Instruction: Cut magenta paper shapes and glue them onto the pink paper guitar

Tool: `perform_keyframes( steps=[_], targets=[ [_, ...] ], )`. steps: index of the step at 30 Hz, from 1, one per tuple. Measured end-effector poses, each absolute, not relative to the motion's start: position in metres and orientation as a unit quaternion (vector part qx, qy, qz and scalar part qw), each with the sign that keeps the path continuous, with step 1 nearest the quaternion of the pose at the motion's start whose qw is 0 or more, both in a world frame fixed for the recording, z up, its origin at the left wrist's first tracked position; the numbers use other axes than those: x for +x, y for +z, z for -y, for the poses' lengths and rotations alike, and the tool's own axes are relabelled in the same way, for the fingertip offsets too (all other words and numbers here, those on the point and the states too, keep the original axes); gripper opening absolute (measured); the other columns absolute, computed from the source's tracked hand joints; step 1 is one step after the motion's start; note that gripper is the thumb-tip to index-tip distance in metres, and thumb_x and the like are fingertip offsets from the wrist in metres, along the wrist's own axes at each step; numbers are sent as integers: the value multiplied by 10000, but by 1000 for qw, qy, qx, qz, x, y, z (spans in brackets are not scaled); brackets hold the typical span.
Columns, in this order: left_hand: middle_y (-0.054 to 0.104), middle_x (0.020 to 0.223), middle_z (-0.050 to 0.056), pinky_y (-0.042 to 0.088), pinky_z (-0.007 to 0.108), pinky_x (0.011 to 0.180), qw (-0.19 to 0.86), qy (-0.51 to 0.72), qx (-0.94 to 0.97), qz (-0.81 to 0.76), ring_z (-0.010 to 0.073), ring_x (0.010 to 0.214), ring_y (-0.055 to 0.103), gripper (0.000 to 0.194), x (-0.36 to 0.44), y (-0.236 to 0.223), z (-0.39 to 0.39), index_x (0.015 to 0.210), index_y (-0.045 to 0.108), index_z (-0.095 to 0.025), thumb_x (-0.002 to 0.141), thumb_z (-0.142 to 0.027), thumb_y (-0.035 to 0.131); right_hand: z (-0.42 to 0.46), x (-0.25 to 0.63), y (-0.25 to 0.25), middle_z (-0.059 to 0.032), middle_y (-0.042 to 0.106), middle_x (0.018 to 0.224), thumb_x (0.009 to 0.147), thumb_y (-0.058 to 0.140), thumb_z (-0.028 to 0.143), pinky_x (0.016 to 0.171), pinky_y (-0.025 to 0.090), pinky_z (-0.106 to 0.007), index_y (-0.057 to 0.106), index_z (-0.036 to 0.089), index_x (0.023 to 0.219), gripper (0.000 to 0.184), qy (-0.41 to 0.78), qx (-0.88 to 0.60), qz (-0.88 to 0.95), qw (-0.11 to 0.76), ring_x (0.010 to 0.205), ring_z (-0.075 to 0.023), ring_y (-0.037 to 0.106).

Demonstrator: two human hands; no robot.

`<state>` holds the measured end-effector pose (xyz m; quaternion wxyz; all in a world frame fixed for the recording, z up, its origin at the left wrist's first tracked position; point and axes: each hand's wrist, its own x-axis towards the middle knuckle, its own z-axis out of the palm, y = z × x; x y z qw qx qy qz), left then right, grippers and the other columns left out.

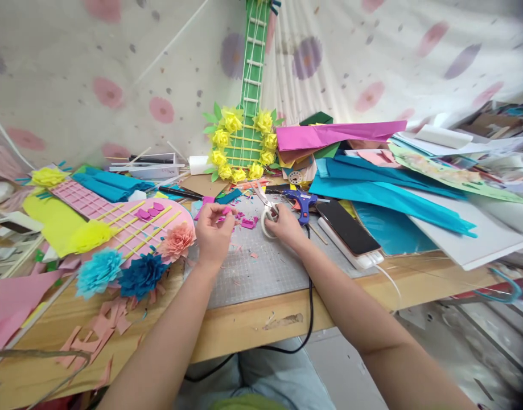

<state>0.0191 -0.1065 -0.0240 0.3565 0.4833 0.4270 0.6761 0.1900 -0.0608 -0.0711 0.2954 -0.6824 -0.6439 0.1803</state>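
My left hand is closed in a pinch on a small piece of magenta paper. In my right hand is a pair of scissors with white handles, its blades pointing away from me. Between the hands, magenta paper scraps lie on the grey cutting mat. Just beyond my right hand sits a blue hot glue gun. To the left lies a pink paper guitar with yellow strips, a few magenta petals and paper flowers on it.
A green guitar with yellow flowers stands upright against the curtain. Folded blue paper and other sheets pile up on the right, near a phone on a white power bank. The glue gun's black cord hangs over the table edge.
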Motion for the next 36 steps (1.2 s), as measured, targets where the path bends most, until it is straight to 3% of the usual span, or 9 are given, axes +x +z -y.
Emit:
perform_keyframes(
  steps=[7,13,17,20,23,25,28,33,36],
  targets=[
    [587,617,0,508,245,527,294,635,556,-450,128,608,602,170,-45,34,89,682,468,-170,628,-172,630,55,200,-79,-140,566,1000,732,506,328,808,387,-326,538,120,998,339,96,-676,697,219,933,-239,529],
    [578,556,-26,529,348,565,252,607,536,-530,119,572,587,229,-121,52,73,669,473,-141,585,-167,685,56,198,-82,-158,539,1031,691,568,255,819,394,-356,483,100,1045,396,67,-670,699,240,970,-263,505],
    [603,576,-26,514,396,604,259,570,510,-590,124,575,598,242,-161,48,72,659,501,-121,562,-215,702,67,190,-71,-145,550,1010,718,537,227,881,364,-398,526,128,951,254,58,-613,721,316,1016,-258,478],
    [618,557,-17,501,379,627,279,536,484,-633,125,590,601,305,-182,41,72,651,517,-123,525,-295,734,84,166,-57,-85,589,965,770,492,267,830,418,-373,552,168,914,184,254,-491,748,367,915,-189,543],
    [622,542,-4,490,342,606,289,510,475,-656,133,577,601,393,-195,34,71,655,533,-124,462,-374,767,95,131,-49,-70,604,974,739,542,306,721,488,-321,553,164,971,273,607,-305,699,222,819,-150,599],
    [627,552,4,484,318,584,291,496,480,-662,136,570,602,428,-199,30,69,655,529,-123,444,-406,771,90,109,-51,-73,572,1069,675,619,283,721,501,-297,553,165,999,351,706,-250,640,169,844,-142,603],
    [644,584,22,477,296,576,297,464,497,-670,127,561,598,420,-203,25,67,684,535,-116,480,-408,758,64,92,-59,-65,566,1077,627,660,232,717,504,-280,568,166,952,344,732,-280,587,203,817,-121,605],
    [666,617,42,473,292,582,293,443,523,-667,128,583,601,433,-216,22,70,702,564,-114,448,-397,772,27,97,-62,-15,614,811,636,625,151,642,485,-225,546,158,781,165,603,-453,487,441,659,-74,588],
    [660,582,52,469,289,553,300,454,507,-668,146,588,603,501,-221,22,71,692,571,-118,358,-418,792,36,92,-60,-3,605,747,662,595,149,595,473,-220,515,160,739,111,603,-453,484,445,613,-78,593]
  ],
)
